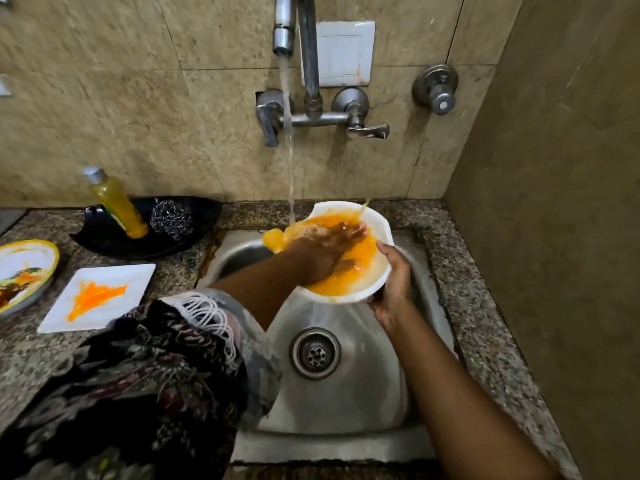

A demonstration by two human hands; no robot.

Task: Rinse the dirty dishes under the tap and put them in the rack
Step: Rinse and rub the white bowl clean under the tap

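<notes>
A white bowl (377, 223) smeared with orange sauce is tilted over the steel sink (346, 393). My right hand (394, 282) grips its right rim and underside. My left hand (329, 247) lies flat inside the bowl, fingers spread in the orange water. The tap (285, 32) runs, and its stream lands at the bowl's left rim. Orange water spills over that edge. On the counter to the left lie a white square plate (128, 275) with an orange smear and a round yellow-rimmed plate (41, 251) with food scraps.
A black dish (204, 209) behind the plates holds a yellow soap bottle (117, 202) and a steel scrubber (171, 218). Tap handles (367, 128) stick out of the tiled wall. A side wall (554, 202) closes in on the right. No rack is in view.
</notes>
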